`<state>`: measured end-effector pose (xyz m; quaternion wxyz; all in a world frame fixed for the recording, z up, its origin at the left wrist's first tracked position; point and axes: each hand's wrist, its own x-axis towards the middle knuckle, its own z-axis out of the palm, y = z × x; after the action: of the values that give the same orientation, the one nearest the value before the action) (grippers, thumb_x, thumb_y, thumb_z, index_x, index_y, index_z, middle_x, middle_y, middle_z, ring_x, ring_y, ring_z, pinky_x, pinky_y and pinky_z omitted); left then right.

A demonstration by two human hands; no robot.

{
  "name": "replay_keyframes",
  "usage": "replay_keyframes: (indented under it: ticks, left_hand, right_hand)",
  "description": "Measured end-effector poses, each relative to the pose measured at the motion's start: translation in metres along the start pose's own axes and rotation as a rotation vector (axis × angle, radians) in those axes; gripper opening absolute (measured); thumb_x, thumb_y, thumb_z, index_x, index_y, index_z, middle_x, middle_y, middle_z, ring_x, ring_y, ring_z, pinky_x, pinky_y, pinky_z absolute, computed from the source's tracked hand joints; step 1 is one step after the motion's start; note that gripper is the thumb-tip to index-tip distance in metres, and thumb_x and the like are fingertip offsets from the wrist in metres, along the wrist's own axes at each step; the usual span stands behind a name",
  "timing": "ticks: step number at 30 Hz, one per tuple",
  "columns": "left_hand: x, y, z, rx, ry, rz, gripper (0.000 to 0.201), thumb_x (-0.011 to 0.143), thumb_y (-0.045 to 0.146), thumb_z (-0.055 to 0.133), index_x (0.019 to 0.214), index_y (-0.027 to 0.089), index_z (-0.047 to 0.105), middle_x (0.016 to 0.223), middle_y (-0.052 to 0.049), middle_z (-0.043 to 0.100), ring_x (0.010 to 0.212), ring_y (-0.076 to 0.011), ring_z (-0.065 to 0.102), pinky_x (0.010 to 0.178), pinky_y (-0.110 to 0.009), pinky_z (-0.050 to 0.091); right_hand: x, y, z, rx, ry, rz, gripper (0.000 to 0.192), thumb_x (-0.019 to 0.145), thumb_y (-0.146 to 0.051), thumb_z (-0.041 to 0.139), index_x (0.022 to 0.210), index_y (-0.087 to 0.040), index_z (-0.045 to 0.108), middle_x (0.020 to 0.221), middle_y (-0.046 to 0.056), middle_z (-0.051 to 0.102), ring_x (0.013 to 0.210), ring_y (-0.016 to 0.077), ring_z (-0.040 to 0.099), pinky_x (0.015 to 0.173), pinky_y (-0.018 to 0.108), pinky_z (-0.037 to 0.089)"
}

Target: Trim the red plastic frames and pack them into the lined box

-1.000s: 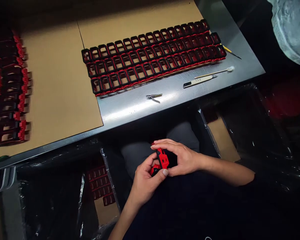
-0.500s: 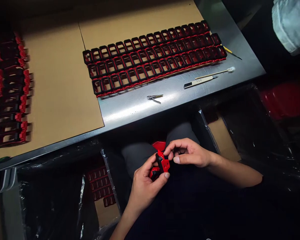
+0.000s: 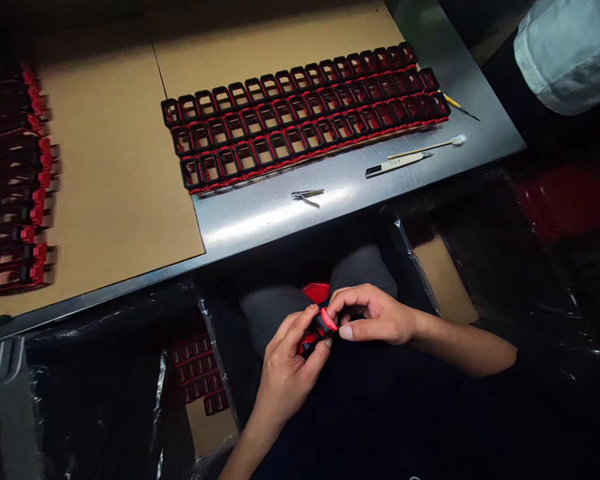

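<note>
a small red and black part is held low in the centre of the frame, above the lap. it is pinched by the left hand from below and the right hand fingertips at its upper end. rows of similar parts lie on the metal table above.

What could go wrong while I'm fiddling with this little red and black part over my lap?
Both hands, left hand and right hand, pinch the small part by the fingertips over the lap, away from the table. A slip could drop it into the dark bins alongside. The light is dim there, so a misfit may go unseen. Reaching up carelessly could knock the rows of parts or the tweezers.
</note>
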<state>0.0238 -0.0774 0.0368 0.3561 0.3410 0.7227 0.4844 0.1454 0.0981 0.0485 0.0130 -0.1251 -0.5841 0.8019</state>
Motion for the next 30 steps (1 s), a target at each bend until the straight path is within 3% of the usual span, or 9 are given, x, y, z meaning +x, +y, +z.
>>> replay_keyframes:
  ticks: [7, 11, 15, 19, 25, 30]
  left_hand:
    - [0.002, 0.000, -0.002, 0.068, 0.031, 0.101, 0.044, 0.079, 0.016, 0.071, 0.120, 0.031, 0.069, 0.109, -0.006, 0.071, 0.095, -0.0221, 0.069, 0.083, -0.033, 0.057]
    - [0.003, -0.005, -0.004, 0.131, 0.071, 0.161, 0.047, 0.081, 0.015, 0.069, 0.125, 0.031, 0.066, 0.117, -0.006, 0.069, 0.105, -0.0240, 0.067, 0.091, -0.036, 0.056]
    - [0.000, -0.008, -0.005, 0.081, 0.122, 0.006, 0.056, 0.080, 0.023, 0.073, 0.134, 0.028, 0.059, 0.122, -0.008, 0.068, 0.102, -0.0240, 0.068, 0.091, -0.036, 0.054]
    - [-0.005, -0.009, -0.004, -0.050, 0.047, -0.152, 0.063, 0.082, 0.032, 0.073, 0.141, 0.024, 0.052, 0.126, -0.010, 0.066, 0.096, -0.0220, 0.068, 0.089, -0.035, 0.054]
    - [-0.005, -0.007, 0.000, -0.147, 0.050, -0.159, 0.080, 0.072, 0.034, 0.082, 0.143, 0.024, 0.047, 0.145, -0.014, 0.053, 0.121, -0.0310, 0.061, 0.102, -0.040, 0.050]
    - [-0.001, -0.004, 0.006, -0.140, 0.069, -0.038, 0.077, 0.075, 0.030, 0.081, 0.143, 0.027, 0.044, 0.146, -0.012, 0.054, 0.118, -0.0279, 0.065, 0.095, -0.038, 0.058]
  right_hand:
    - [0.000, 0.003, 0.003, -0.064, 0.045, -0.017, 0.019, 0.084, -0.031, 0.073, 0.092, -0.015, 0.072, 0.089, 0.004, 0.069, 0.076, 0.0121, 0.063, 0.069, 0.025, 0.051]
    - [0.000, 0.005, 0.004, -0.154, 0.087, -0.101, 0.013, 0.080, -0.027, 0.078, 0.087, -0.016, 0.075, 0.085, 0.003, 0.070, 0.077, 0.0130, 0.066, 0.075, 0.027, 0.054]
    - [0.001, 0.008, 0.004, -0.234, 0.111, -0.215, 0.012, 0.081, -0.025, 0.078, 0.089, -0.016, 0.076, 0.090, 0.006, 0.072, 0.084, 0.0154, 0.068, 0.080, 0.030, 0.056]
    - [0.002, 0.012, 0.003, -0.362, 0.131, -0.354, 0.012, 0.081, -0.025, 0.079, 0.090, -0.017, 0.076, 0.092, 0.008, 0.073, 0.088, 0.0183, 0.068, 0.081, 0.034, 0.056]
    - [0.001, 0.018, 0.003, -0.472, 0.120, -0.398, 0.009, 0.083, -0.023, 0.077, 0.091, -0.019, 0.076, 0.100, 0.009, 0.073, 0.100, 0.0217, 0.066, 0.090, 0.040, 0.056]
    - [0.002, 0.023, 0.003, -0.547, 0.153, -0.458, 0.004, 0.083, -0.019, 0.074, 0.088, -0.018, 0.074, 0.107, 0.011, 0.071, 0.103, 0.0221, 0.066, 0.089, 0.040, 0.056]
